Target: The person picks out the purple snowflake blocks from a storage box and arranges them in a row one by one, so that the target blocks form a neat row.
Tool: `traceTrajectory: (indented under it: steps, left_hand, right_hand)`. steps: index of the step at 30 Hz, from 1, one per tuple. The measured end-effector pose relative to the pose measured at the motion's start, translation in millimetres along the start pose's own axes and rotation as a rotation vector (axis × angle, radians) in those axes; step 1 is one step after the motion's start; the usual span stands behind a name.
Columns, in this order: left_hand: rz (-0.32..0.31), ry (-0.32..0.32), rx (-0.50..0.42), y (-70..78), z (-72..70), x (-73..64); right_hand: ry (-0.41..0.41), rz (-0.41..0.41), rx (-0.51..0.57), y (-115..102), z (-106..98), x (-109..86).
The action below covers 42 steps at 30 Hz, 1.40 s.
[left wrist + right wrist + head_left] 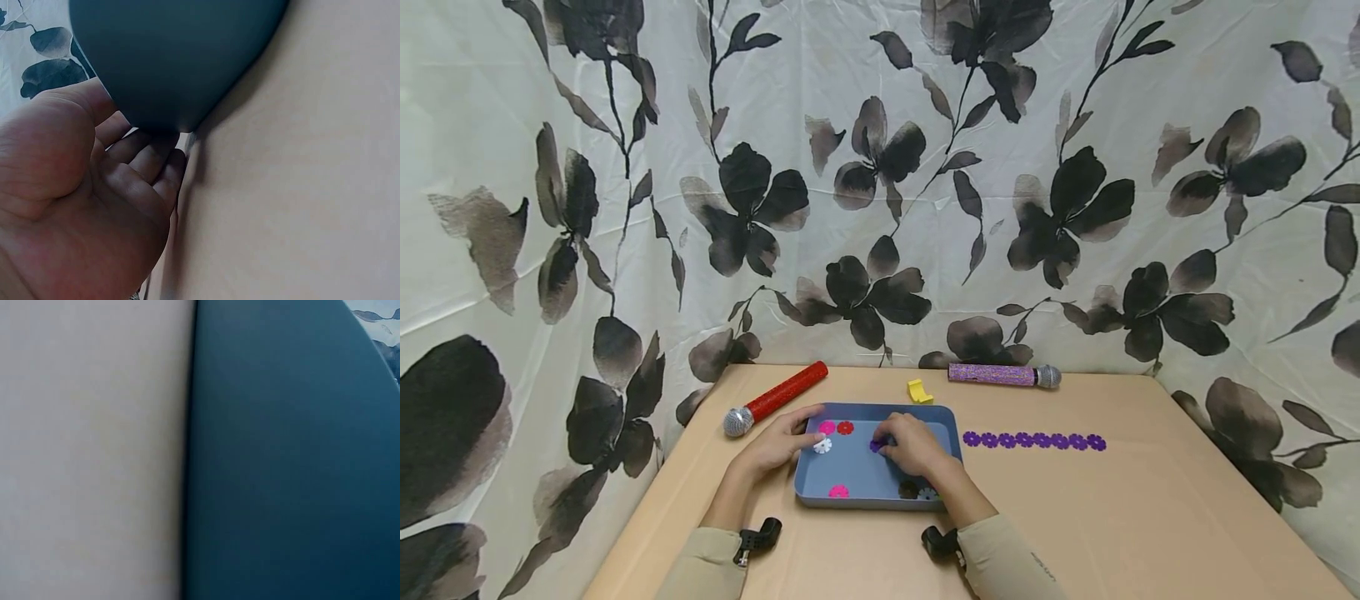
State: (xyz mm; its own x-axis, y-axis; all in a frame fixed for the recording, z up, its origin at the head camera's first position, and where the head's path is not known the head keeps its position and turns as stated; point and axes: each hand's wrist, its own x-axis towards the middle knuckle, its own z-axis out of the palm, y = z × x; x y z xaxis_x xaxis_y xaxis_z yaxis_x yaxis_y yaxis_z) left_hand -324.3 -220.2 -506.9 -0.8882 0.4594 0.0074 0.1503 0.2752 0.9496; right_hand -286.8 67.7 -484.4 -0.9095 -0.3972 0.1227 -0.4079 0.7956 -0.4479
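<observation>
A blue-grey tray (872,503) sits on the table in the head view. My left hand (778,442) grips its left side, thumb over the rim; the left wrist view shows the fingers (147,156) curled at the tray's corner. Over the tray, my right hand (916,446) pinches a purple flower-shaped piece (876,447), partly covered by the fingertips. Inside lie a white flower piece (823,446) close to the left thumb, a pink one (827,427) and a red one (846,427). Only the tray's wall (287,456) and tabletop fill the right wrist view.
Right of the tray, several purple flower pieces (1041,440) form a row. Behind it are a yellow piece (919,392) and a purple glitter microphone (992,375). A red microphone (786,392) lies back left. Another pink (838,492) and a dark flower piece (908,489) lie along the tray's near side.
</observation>
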Motion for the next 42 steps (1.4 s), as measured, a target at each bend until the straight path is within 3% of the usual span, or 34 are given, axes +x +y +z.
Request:
traceTrajectory:
  steps: [11,19,27,32,35,42]
  left_hand:
    - [-0.012,-0.001,-0.012,-0.4,0.1,0.0]
    - [-0.015,0.000,-0.004,0.4,-0.5,-0.7]
    - [-0.004,-0.007,0.005,0.8,-0.8,-1.0]
    - [-0.008,-0.014,-0.001,2.3,0.4,-1.5]
    - [-0.014,-0.012,0.003,3.2,0.9,-2.1]
    - [-0.002,-0.007,-0.002,4.4,1.6,-2.6]
  right_hand:
    - [-0.025,-0.004,0.151,5,1,1.8]
    - [-0.034,-0.022,0.153,-4,-1,4.8]
    - [-0.173,-0.118,-0.013,-37,2,25.2]
    - [-0.219,-0.185,-0.123,-43,10,33.1]
    - [-0.214,-0.209,-0.172,-44,14,33.8]
    - [-0.117,-0.233,-0.213,-40,18,31.3]
